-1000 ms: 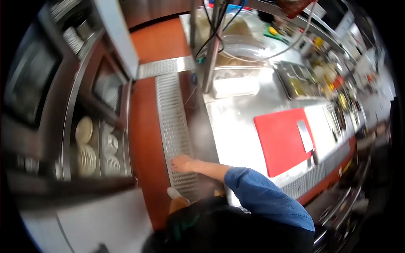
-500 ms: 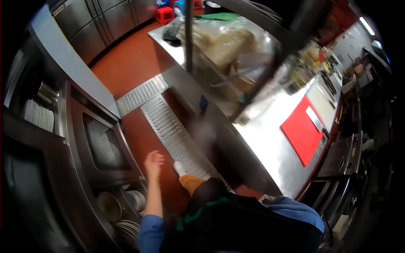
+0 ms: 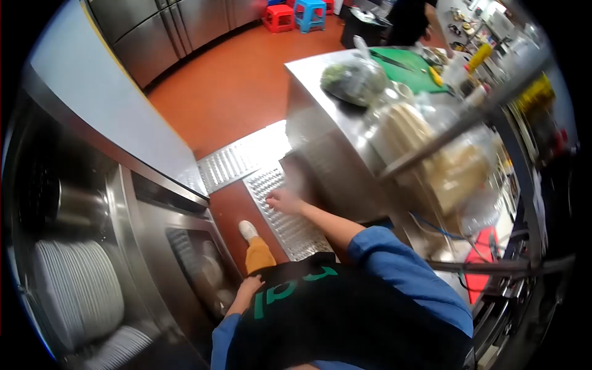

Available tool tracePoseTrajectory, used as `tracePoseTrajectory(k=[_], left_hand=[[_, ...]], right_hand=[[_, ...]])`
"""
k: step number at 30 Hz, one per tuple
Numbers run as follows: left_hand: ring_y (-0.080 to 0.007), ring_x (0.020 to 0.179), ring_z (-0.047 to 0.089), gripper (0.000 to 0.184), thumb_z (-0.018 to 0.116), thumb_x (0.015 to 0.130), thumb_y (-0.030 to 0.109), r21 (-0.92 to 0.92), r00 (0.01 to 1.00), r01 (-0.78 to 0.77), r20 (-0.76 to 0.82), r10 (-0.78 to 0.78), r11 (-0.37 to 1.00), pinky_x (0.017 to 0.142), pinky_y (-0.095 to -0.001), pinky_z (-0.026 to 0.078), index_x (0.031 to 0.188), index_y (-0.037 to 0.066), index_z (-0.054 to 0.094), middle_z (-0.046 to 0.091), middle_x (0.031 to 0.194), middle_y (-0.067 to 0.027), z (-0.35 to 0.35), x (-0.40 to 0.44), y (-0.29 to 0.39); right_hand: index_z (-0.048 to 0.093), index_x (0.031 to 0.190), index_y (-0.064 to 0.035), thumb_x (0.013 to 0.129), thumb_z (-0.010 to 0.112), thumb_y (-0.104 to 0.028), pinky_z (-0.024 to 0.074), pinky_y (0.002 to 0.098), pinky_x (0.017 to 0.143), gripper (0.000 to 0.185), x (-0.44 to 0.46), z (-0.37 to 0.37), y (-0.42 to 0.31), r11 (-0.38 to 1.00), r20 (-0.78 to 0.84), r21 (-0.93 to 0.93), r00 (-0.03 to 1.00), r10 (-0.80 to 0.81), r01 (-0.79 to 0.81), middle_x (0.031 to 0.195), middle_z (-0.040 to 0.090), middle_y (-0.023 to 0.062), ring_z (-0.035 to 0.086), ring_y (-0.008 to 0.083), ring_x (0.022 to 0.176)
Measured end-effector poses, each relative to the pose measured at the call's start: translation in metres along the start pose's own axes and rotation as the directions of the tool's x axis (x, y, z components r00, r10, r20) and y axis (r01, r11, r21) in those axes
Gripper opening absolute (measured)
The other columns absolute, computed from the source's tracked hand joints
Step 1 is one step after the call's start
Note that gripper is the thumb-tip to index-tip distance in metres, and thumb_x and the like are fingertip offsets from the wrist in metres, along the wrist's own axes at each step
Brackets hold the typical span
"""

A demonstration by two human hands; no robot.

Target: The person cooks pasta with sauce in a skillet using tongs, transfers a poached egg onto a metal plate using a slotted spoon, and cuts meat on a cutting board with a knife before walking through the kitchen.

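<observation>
My right hand [image 3: 285,201] reaches forward over the metal floor grating, its fingers loosely bent and slightly apart, with nothing seen in them. The steel counter's side is close to its right. My left hand [image 3: 250,285] hangs low beside my black apron [image 3: 345,314], near the glass-fronted steel cabinet [image 3: 197,265]. Its fingers are loosely bent and partly seen; no held object shows. My white shoe [image 3: 248,230] is on the red floor beside the grating [image 3: 280,213].
Stacked white plates [image 3: 80,290] fill a shelf at left. On the steel counter [image 3: 308,68] lie a bag of greens [image 3: 354,80], a green cutting board [image 3: 410,71] and plastic-wrapped goods [image 3: 456,166]. Red stools [image 3: 279,18] and a blue stool [image 3: 309,15] stand behind. Another person [image 3: 410,21] stands beyond.
The view has moved forward along the counter. My right hand has swung out ahead from beside the apron, and my left hand has drawn back toward my body.
</observation>
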State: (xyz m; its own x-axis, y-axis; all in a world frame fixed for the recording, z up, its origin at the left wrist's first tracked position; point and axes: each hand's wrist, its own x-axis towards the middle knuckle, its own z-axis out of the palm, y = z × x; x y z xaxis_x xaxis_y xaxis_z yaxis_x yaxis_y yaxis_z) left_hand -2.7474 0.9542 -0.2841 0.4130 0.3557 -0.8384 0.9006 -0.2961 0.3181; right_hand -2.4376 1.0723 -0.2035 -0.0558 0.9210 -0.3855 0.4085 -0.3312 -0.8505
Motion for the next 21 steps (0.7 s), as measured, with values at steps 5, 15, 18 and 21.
tracePoseTrajectory(k=[5, 15, 18, 21], left_hand=[[-0.0293, 0.098, 0.059, 0.044, 0.055, 0.08, 0.045, 0.237, 0.991, -0.087, 0.119, 0.06, 0.968, 0.085, -0.0374, 0.046, 0.101, 0.008, 0.065, 0.062, 0.106, -0.0137, -0.188, 0.105, -0.08], [-0.0287, 0.07, 0.065, 0.025, 0.054, 0.078, 0.02, -0.016, 0.972, -0.129, 0.197, 0.13, 0.992, 0.063, -0.0449, 0.052, 0.093, 0.005, 0.066, 0.066, 0.085, -0.0154, -0.527, 0.227, -0.047], [-0.0288, 0.098, 0.059, 0.03, 0.054, 0.076, 0.024, 0.012, 0.942, -0.335, 0.041, 0.334, 0.942, 0.081, -0.046, 0.045, 0.099, 0.011, 0.066, 0.063, 0.101, -0.0149, -0.565, 0.333, -0.084], [-0.03, 0.097, 0.059, 0.031, 0.055, 0.075, 0.026, -0.072, 0.99, -0.044, 0.127, 0.053, 0.996, 0.082, -0.0426, 0.045, 0.1, 0.011, 0.066, 0.062, 0.104, -0.0151, -0.659, 0.353, -0.094]], right_hand=[[0.061, 0.08, -0.0013, 0.086, 0.053, -0.028, 0.0436, 0.0272, 0.051, 0.028, 0.067, -0.024, 0.021, 0.998, -0.178, -0.063, 0.983, -0.031, 0.021, 0.062, 0.058, 0.0043, 0.054, 0.0123, 0.055], [0.066, 0.091, -0.0084, 0.082, 0.057, -0.026, 0.0468, 0.0375, 0.066, 0.022, 0.043, -0.089, 0.147, 0.471, -0.207, -0.097, 0.48, 0.852, -0.877, 0.081, 0.065, 0.0098, 0.061, 0.0207, 0.075], [0.066, 0.089, -0.0081, 0.082, 0.056, -0.026, 0.0466, 0.0375, 0.069, 0.021, 0.19, -0.135, 0.149, 0.566, -0.077, -0.337, 0.621, 0.78, -0.753, 0.081, 0.065, 0.0084, 0.06, 0.019, 0.078], [0.066, 0.087, -0.0079, 0.082, 0.056, -0.025, 0.0464, 0.0375, 0.073, 0.02, 0.383, -0.208, 0.151, 0.59, 0.087, -0.751, 0.842, 0.532, -0.295, 0.081, 0.064, 0.0071, 0.06, 0.0173, 0.081]])
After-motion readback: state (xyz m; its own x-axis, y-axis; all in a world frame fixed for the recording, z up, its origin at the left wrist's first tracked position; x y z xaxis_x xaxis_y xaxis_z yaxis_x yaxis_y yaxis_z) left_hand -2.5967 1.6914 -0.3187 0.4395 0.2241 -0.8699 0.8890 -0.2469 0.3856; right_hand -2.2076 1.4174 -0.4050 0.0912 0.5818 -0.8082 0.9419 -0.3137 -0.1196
